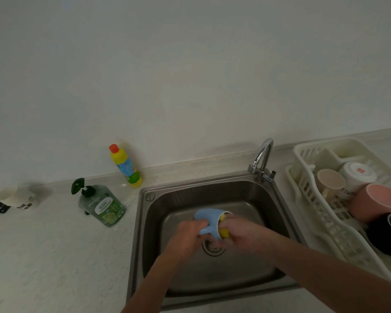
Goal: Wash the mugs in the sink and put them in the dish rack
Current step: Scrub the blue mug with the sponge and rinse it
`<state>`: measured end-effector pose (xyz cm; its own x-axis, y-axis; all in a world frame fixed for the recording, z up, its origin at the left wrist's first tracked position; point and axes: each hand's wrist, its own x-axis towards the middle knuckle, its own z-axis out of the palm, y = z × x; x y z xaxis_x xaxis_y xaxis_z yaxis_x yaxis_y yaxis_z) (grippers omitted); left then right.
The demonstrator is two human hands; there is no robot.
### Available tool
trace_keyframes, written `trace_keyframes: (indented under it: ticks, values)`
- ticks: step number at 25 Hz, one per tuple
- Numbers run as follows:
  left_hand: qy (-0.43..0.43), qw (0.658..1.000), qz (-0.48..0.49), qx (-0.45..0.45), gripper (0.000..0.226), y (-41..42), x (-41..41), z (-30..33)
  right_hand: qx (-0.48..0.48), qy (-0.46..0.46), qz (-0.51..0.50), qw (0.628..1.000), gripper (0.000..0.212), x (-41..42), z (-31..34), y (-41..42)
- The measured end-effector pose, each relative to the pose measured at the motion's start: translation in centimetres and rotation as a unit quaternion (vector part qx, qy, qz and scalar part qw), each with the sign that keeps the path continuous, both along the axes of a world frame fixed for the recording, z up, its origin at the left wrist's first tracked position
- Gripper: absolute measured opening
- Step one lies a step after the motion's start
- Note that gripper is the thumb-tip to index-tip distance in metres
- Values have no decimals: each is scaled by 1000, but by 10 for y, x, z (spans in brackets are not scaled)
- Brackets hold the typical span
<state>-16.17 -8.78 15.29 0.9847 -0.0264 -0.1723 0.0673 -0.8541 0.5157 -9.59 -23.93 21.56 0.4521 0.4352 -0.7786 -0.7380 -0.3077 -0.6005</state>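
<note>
Held over the middle of the sink (145,222), just above the drain strainer (213,246): the blue mug (204,216), tipped on its side. Long axis running left to right, base to the left, open mouth to the right, handle turned toward the near side. Left hand (187,236) curled around the handle and near wall, a firm grip on the mug from the left. Right hand (242,232) clenched on a yellow sponge (224,232), pushed into the mouth from the right (fingers partly blurred, so how deep cannot be told). No water seen running from the faucet (262,158) at the far rim.

Judged step: scrubbing the inside. Coming move likely a rinse, then a carry to the dish rack (312,195), set on the table just right of the sink. Mouth already facing that way, and right hand the nearer of the two to the rack, but busy with the sponge; left hand with the only hold on the mug, so either a reach across or a handover. Already in the rack: beige mug (330,182), white mug (357,175), pink mug (377,201), black mug (386,236), crowding the near end.

Left of the sink on the table: green soap dispenser (102,205), yellow bottle (125,166) by the wall, well apart from the work.
</note>
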Motion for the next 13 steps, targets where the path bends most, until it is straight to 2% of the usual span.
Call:
trace_keyframes:
  ticks: [1, 2, 3, 5, 7, 8, 9, 10, 11, 12, 13]
  values:
    - [-14, 1000, 13, -14, 25, 1, -1, 6, 64, 24, -1, 998, 45, 2, -2, -3]
    - [-15, 999, 30, -11, 23, 4, -3, 12, 94, 2, -46, 995, 42, 8, -11, -14]
    - [-24, 998, 53, -9, 23, 7, -3, 19, 110, 56, -98, 987, 39, 9, -10, -23]
    - [-11, 997, 80, 17, 30, 22, -2, 20, 129, 49, -144, 980, 35, 12, -3, -39]
    - [12, 997, 54, 55, 27, 34, -3, 21, 146, -49, -131, 979, 27, 20, 1, -40]
    - [8, 998, 41, 52, 23, 38, -5, 24, 127, -165, -97, 973, 26, 22, 7, -37]
    - [-2, 999, 30, 42, 20, 42, -6, 23, 101, -295, -47, 949, 27, 23, 10, -34]
    - [-2, 999, 20, 38, 19, 45, -8, 22, 56, -458, 24, 887, 31, 24, 6, -31]
    - [-1, 999, 12, 38, 19, 46, -10, 22, 25, -572, 102, 814, 37, 23, 1, -29]
    - [10, 999, 5, 37, 23, 46, -12, 26, -10, -639, 183, 747, 43, 25, -6, -27]
    - [11, 1000, 7, 25, 30, 47, -12, 28, -40, -668, 257, 697, 49, 26, -11, -25]
